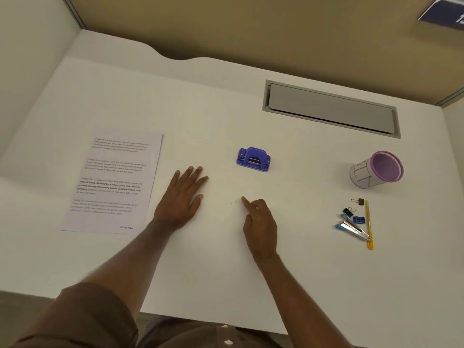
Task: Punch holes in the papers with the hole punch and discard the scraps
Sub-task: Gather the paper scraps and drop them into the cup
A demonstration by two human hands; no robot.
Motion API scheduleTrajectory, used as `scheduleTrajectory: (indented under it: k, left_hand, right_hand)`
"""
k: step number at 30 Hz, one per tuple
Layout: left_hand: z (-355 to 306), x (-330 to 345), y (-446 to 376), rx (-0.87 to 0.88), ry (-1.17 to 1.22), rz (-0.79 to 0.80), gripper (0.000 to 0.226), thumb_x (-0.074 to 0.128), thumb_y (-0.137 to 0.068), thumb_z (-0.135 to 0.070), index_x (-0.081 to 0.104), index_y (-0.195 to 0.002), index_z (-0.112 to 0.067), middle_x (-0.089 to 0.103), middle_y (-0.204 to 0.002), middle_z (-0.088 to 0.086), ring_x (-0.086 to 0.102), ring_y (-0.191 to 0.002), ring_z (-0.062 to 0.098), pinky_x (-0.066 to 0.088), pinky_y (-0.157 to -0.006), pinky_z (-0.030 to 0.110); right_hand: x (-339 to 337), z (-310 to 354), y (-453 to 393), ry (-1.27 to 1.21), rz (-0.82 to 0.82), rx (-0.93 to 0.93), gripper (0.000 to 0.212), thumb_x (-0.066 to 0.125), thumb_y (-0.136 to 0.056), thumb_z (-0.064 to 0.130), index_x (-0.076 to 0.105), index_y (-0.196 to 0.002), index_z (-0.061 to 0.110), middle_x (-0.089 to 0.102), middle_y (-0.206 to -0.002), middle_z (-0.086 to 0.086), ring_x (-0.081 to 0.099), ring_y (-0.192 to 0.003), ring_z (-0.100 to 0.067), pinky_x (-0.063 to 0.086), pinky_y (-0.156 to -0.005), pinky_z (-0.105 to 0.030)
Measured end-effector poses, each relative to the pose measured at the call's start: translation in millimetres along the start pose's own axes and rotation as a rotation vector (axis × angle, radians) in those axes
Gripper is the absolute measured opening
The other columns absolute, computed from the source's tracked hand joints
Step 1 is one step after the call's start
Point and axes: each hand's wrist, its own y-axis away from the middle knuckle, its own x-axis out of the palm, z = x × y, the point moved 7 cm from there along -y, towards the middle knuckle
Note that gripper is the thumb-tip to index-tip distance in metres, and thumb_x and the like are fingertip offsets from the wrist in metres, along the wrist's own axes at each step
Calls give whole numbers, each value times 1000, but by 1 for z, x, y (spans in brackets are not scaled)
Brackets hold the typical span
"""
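A blue hole punch [253, 159] stands upright on the white desk [213, 109], just beyond both hands. A printed paper sheet [114, 182] lies flat to the left. My left hand [182, 197] rests palm down on the desk between the sheet and the punch, fingers spread, holding nothing. My right hand [259, 224] has its index finger stretched out and pressed to the desk, the other fingers curled. A few tiny specks [234, 202] lie just left of that fingertip; they are too small to identify.
A purple mesh cup [376, 169] stands at the right. In front of it lie binder clips [351, 209], a small stapler [352, 228] and a yellow pen [368, 224]. A grey cable-tray lid [331, 109] is set into the desk at the back right. Partition walls enclose the desk.
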Motion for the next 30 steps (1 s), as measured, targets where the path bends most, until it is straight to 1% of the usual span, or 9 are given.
scheduleTrajectory:
  k: [3,5,7,11,14,20,23,27,30]
  left_hand:
    - [0,0,0,2,-5,-6,53,36,-104,-31,41,-154,-17,27,-168,4,22,-157,25,16,-128,51]
    - [-1,-1,0,0,-7,-8,52,36,-104,-31,41,-154,-17,27,-168,4,22,-157,25,16,-128,51]
    - [-1,-1,0,-3,-5,-7,52,36,-104,-31,41,-154,-18,26,-168,3,21,-157,24,15,-129,50]
    - [0,0,0,-10,6,9,53,36,-104,-31,39,-156,-18,23,-169,2,17,-158,22,12,-129,50]
    - [-1,0,0,-11,8,7,53,36,-104,-31,39,-155,-18,24,-169,2,18,-158,23,12,-129,49]
    - [-1,-1,0,-12,16,3,53,37,-104,-30,39,-155,-18,25,-169,3,18,-158,23,13,-129,50]
    - [-1,-2,0,-17,18,7,53,36,-104,-31,40,-155,-18,25,-169,3,18,-158,23,14,-129,50]
    - [-1,-1,-1,-19,17,14,53,35,-104,-31,39,-155,-18,25,-169,3,18,-158,23,14,-129,50]
    - [-2,-1,-1,-17,11,9,53,35,-104,-31,39,-155,-18,26,-169,4,19,-158,24,14,-128,51]
  right_hand:
    - [-3,-10,-1,-65,7,15,46,50,-86,-2,71,-121,18,57,-95,1,60,-85,-19,56,-73,-37]
    - [-2,-9,0,-27,30,-32,47,52,-86,-2,70,-123,20,56,-94,1,59,-87,-19,55,-73,-33]
    - [1,-5,0,25,50,-66,50,53,-86,-1,67,-128,23,54,-95,3,57,-89,-18,53,-71,-29]
    - [4,3,-7,60,58,-68,51,55,-87,1,67,-128,28,52,-95,3,56,-87,-18,54,-65,-31]
    - [8,10,-10,41,100,-97,49,55,-88,5,67,-127,31,50,-95,6,53,-87,-14,51,-65,-27]
    - [2,4,-23,-227,80,-44,17,63,-94,15,74,-104,25,64,-96,10,61,-86,-5,54,-78,-29]
    - [4,4,-31,-238,140,-102,12,68,-92,17,74,-101,22,67,-96,10,64,-87,-5,54,-80,-27]
    - [9,9,-41,-174,220,-207,10,71,-90,20,76,-99,21,67,-93,7,65,-84,-7,51,-76,-21]
    - [11,15,-47,-64,259,-308,11,69,-92,23,75,-99,18,69,-96,4,67,-89,-15,52,-78,-28]
